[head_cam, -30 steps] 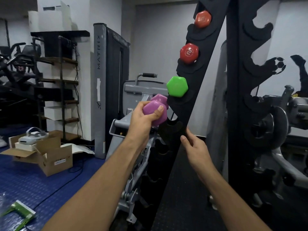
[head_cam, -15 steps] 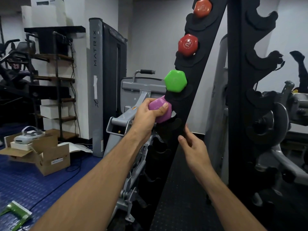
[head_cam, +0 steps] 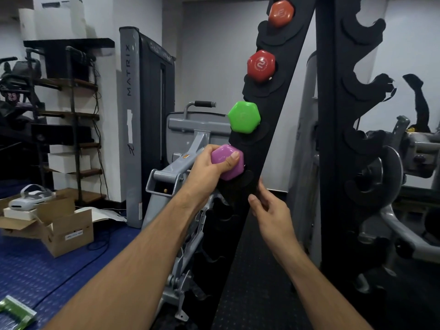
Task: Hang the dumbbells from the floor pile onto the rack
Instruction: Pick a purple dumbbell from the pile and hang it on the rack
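- Dumbbells already hung on the rack (head_cam: pixel 269 129): orange (head_cam: pixel 281 13), red (head_cam: pixel 261 65), green (head_cam: pixel 244 117).
- Left hand (head_cam: pixel 209 167) grips the purple dumbbell (head_cam: pixel 229 163) at the next cradle down, seemingly not yet released.
- Right hand (head_cam: pixel 269 210) pinches the rack's edge.
- Floor pile out of view.

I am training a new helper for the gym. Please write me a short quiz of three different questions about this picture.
1. True or false: the left hand grips the purple dumbbell.
2. Which dumbbell hangs directly above the purple one? A) orange dumbbell B) green dumbbell C) red dumbbell
3. Fill in: the right hand holds the edge of the ___.

Key: 1 true; 2 B; 3 rack.
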A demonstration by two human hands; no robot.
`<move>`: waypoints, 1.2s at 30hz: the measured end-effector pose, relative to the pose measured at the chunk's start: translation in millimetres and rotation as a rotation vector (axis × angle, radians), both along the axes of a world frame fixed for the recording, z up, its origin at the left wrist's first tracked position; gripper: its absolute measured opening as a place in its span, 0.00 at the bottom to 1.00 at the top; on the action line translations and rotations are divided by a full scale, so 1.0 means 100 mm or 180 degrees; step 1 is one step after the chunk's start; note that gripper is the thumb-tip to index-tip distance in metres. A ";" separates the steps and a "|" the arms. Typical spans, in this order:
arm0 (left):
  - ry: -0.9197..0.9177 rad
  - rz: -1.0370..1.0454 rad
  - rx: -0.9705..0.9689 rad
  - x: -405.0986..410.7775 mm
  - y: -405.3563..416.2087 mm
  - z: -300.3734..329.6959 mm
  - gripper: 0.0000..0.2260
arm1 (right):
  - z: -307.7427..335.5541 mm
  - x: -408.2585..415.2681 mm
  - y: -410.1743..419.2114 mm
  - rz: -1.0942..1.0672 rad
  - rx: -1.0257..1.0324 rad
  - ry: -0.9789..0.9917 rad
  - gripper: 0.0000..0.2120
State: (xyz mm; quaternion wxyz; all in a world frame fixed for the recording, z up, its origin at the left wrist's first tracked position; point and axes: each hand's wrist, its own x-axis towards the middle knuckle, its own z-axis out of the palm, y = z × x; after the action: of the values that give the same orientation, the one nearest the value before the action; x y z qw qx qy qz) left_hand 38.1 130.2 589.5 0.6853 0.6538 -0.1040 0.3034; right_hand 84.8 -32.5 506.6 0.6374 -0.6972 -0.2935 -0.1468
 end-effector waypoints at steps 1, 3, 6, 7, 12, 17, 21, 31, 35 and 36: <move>0.0007 -0.0028 -0.0001 -0.01 0.00 -0.01 0.25 | 0.00 0.00 0.00 -0.0011 0.0012 -0.0013 0.26; 0.0024 -0.0087 -0.0028 0.00 -0.02 -0.05 0.25 | -0.02 0.02 0.01 -0.0024 0.0029 -0.0014 0.26; -0.0014 0.0067 -0.0056 0.03 -0.04 -0.11 0.26 | -0.03 0.04 0.02 -0.0016 0.0006 -0.0022 0.26; -0.0024 0.0125 -0.0061 0.04 -0.05 -0.13 0.27 | -0.03 0.04 0.02 -0.0009 0.0008 -0.0020 0.26; 0.0028 0.0213 0.0049 0.04 -0.06 -0.14 0.30 | -0.04 0.04 0.03 -0.0018 0.0049 -0.0035 0.26; 0.0049 0.0047 0.0093 0.00 -0.03 -0.12 0.27 | -0.04 0.01 0.03 -0.0046 0.0011 -0.0065 0.25; 0.0078 0.0032 0.0109 -0.01 -0.01 -0.13 0.24 | -0.02 -0.01 0.03 -0.0080 -0.0014 -0.0048 0.25; 0.0324 -0.0067 0.0225 -0.07 -0.02 -0.08 0.13 | 0.01 -0.03 -0.02 0.0084 -0.0043 0.0132 0.27; 0.0314 -0.0024 0.0152 -0.11 -0.07 -0.07 0.22 | 0.04 -0.06 -0.02 0.0012 -0.0119 0.0059 0.28; 0.0302 -0.0013 0.0094 -0.11 -0.08 -0.08 0.24 | 0.05 -0.06 -0.02 0.0005 -0.0113 0.0035 0.28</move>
State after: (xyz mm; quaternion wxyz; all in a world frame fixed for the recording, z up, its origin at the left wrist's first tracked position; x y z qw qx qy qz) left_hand 27.0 122.5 581.9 0.6804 0.6773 -0.0771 0.2690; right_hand 78.3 -34.9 511.8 0.6266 -0.7090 -0.2930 -0.1373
